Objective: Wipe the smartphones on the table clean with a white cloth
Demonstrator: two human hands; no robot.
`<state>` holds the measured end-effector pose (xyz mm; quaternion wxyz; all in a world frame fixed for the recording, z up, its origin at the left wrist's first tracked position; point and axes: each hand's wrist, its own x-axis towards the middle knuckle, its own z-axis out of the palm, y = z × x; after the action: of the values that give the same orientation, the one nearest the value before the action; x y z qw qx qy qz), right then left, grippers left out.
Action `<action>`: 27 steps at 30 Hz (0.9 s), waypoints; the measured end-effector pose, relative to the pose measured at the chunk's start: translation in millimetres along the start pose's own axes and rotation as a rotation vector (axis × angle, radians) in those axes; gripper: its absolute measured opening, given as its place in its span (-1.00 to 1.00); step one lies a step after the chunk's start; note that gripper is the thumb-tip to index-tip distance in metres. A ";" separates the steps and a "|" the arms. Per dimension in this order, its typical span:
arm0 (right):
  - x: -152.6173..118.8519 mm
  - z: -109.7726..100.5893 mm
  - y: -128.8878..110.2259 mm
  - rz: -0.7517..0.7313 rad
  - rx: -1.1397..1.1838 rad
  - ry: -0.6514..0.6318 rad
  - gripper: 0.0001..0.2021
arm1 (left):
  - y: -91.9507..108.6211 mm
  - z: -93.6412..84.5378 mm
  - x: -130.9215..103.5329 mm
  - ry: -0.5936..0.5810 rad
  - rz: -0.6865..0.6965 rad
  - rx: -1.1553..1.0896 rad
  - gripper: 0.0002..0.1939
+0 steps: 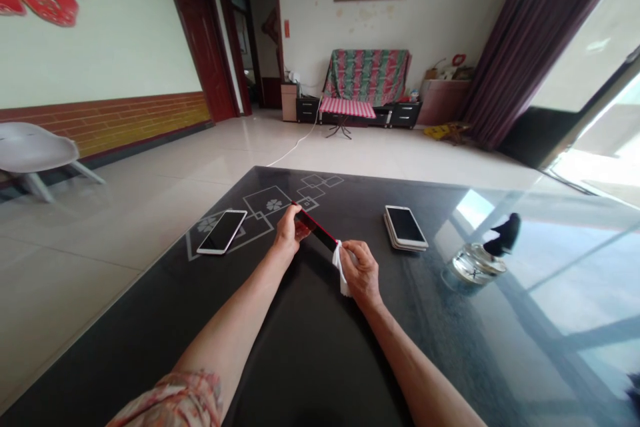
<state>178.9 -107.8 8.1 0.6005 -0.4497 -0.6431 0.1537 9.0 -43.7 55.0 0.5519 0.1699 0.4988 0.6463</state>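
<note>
A dark smartphone with a red edge (318, 229) is held tilted above the black table (310, 360). My left hand (290, 230) grips its far left end, the fingers partly hidden behind it. At the near right end my right hand (361, 272) pinches a white cloth or tissue (343, 272) against the phone's corner. To the left lies a white-framed smartphone (223, 232), dark screen up. On the right rests a short stack of white phones (405, 227), the top one with its dark screen facing up.
A clear glass jar (477, 265) with a black object (504, 235) on top stands at the table's right. Beyond the table are a white chair (37, 150), a small table with a red-striped cover (347, 108) and a purple curtain (530, 33).
</note>
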 end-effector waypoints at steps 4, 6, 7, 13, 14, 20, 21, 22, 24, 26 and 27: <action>1.2 -0.1 1.5 0.015 0.014 -0.021 -0.87 | 3.4 0.9 0.3 -0.017 -0.007 -0.021 -0.76; 0.6 0.0 1.9 0.023 0.025 -0.024 -0.87 | 2.6 0.7 1.0 -0.017 -0.009 -0.020 -0.76; 0.2 0.0 2.1 0.023 0.033 -0.025 -0.87 | 1.4 0.4 1.3 -0.012 -0.011 -0.015 -0.76; -0.9 -0.3 1.5 -0.004 0.075 -0.025 -0.88 | -6.0 -1.2 1.6 0.003 -0.023 0.015 -0.79; -0.7 -0.2 1.5 -0.006 0.072 -0.023 -0.88 | -5.5 -1.2 1.4 0.001 -0.022 0.016 -0.79; 0.2 1.6 1.7 0.016 0.041 -0.020 -0.88 | 6.1 0.2 -1.1 -0.058 0.014 -0.028 -0.78; 0.2 1.7 1.4 0.017 0.041 -0.021 -0.88 | 6.6 0.1 -1.1 -0.063 0.016 -0.032 -0.78; 0.2 1.7 1.0 0.015 0.043 -0.022 -0.88 | 6.1 -0.2 -0.7 -0.061 0.014 -0.031 -0.78; 0.1 0.9 -0.4 0.003 0.053 -0.024 -0.89 | 2.5 -1.0 1.0 -0.049 -0.007 -0.016 -0.78; 0.2 -0.3 -2.0 -0.021 0.065 -0.023 -0.90 | -2.3 -1.8 2.9 -0.034 -0.030 -0.002 -0.77; 0.3 -1.0 -2.6 -0.032 0.067 -0.022 -0.90 | -4.0 -2.0 3.4 -0.030 -0.038 0.002 -0.77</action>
<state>178.9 -109.3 10.4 0.6106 -0.4170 -0.6514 0.1705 8.6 -42.0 49.6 0.5712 0.1707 0.4941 0.6328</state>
